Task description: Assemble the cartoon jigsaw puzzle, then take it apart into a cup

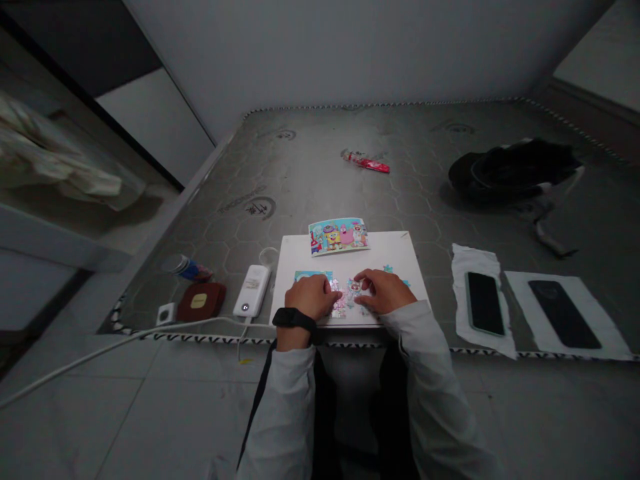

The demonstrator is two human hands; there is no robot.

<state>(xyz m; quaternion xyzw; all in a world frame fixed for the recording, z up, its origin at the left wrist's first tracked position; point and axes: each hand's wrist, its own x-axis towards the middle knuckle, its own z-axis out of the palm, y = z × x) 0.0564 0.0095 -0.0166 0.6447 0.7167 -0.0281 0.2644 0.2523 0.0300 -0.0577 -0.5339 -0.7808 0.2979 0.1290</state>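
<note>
A partly joined jigsaw puzzle (339,308) with pink and blue cartoon pieces lies on a white box (295,250) in front of me. My left hand (311,297) is curled over its left part, thumb resting on the pink pieces; its other fingers are mostly hidden. From the right, my right hand (383,291) grips a small puzzle section (355,287) between thumb and forefinger. Loose blue puzzle pieces (389,269) lie just beyond and beside that hand. A cartoon picture card (339,237) rests at the box's far edge.
Left of the box are a white power bank (253,291) with a cable, a brown case (201,302), a white cube plug (167,313) and a blue bottle (187,268). Two phones (485,302) lie at right on white sheets. Farther back are a red wrapper (367,162) and a black cap (480,177).
</note>
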